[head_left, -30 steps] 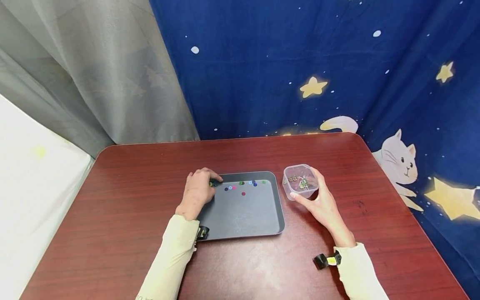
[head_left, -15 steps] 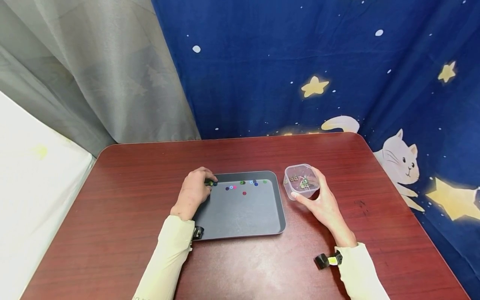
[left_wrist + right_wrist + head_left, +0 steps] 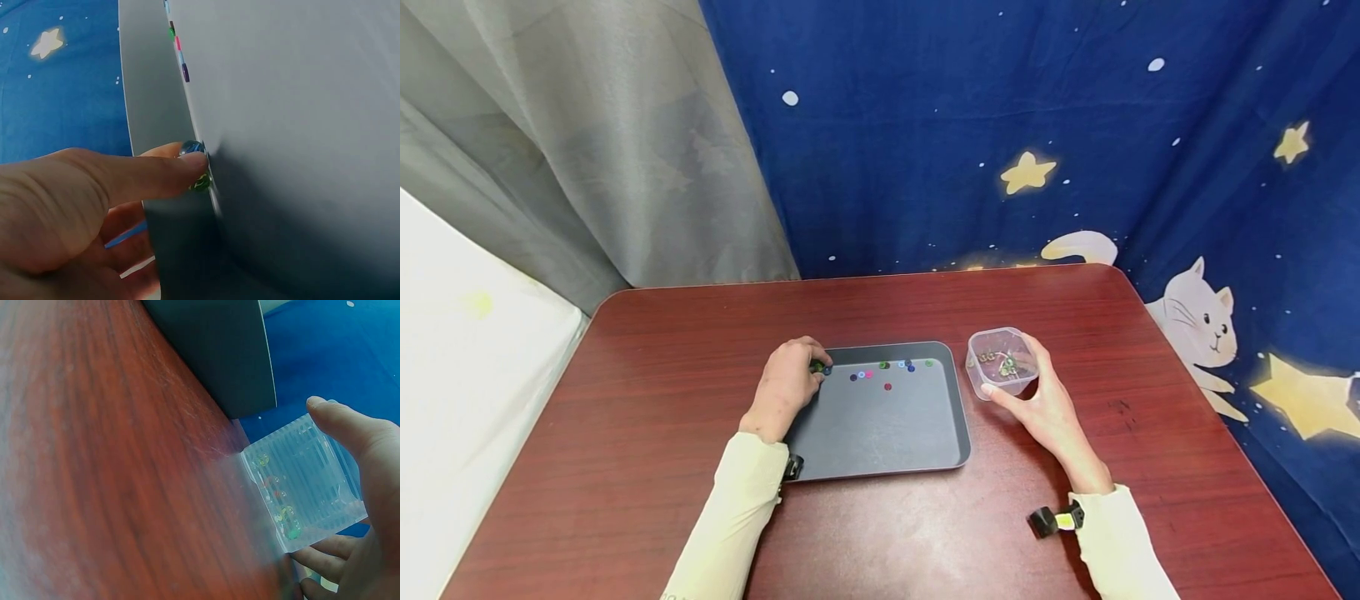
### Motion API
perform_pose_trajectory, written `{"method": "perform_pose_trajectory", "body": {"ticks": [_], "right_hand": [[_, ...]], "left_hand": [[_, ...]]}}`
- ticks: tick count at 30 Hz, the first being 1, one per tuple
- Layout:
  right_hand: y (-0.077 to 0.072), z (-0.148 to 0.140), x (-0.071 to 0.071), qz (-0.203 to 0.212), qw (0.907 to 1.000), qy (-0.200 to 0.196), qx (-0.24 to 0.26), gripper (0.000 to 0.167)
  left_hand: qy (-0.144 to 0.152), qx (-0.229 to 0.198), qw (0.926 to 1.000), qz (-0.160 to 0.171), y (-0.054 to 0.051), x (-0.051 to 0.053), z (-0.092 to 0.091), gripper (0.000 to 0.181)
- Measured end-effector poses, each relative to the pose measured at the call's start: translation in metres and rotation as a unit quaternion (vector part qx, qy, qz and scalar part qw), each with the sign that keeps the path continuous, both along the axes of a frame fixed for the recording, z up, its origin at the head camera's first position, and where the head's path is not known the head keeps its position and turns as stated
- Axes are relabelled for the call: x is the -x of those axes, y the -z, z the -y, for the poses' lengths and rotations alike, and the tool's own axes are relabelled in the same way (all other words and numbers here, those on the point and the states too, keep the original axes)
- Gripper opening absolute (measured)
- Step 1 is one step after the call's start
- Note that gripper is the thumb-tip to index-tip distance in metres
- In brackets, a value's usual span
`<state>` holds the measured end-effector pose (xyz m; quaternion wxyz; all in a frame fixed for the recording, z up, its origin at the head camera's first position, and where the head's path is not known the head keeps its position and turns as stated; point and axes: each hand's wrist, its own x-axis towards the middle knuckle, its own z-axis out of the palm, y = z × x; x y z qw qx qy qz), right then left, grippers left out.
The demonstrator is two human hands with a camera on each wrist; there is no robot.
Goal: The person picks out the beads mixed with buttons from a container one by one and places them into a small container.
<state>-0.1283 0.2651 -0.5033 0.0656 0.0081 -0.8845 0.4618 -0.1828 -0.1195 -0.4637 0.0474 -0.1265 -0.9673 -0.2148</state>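
At the far left corner of the grey tray (image 3: pixel 880 433), my left hand (image 3: pixel 782 379) has its thumb and index finger around small glass marbles. The left wrist view shows a blue marble (image 3: pixel 191 148) pinched beside the thumb tip, with a green marble (image 3: pixel 200 182) just below the thumb. Fingers partly cover both. My right hand (image 3: pixel 1048 408) grips a clear plastic box (image 3: pixel 1002 367) by its sides, thumb at the front, right of the tray. Inside it lie several glass marbles (image 3: pixel 286 515), yellow, reddish and green, seen through the wall.
Several small coloured buttons lie along the tray's far side, including a pink button (image 3: pixel 869 375) and a red button (image 3: pixel 887 387) closer in. The tray and box rest on a reddish wooden table (image 3: pixel 700 350). A blue curtain (image 3: pixel 925 125) hangs behind it.
My left hand has shifted slightly left at the tray's corner, its fingertips drawing back toward the marbles. The right hand and box hold still.
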Motion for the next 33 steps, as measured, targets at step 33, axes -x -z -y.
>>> {"method": "perform_pose_trajectory", "body": {"ticks": [33], "right_hand": [[-0.0009, 0.0006, 0.0004, -0.005, 1.0000, -0.001, 0.001, 0.103]], "left_hand": [[0.015, -0.062, 0.9979, -0.005, 0.0004, 0.0040, 0.0019, 0.013]]}}
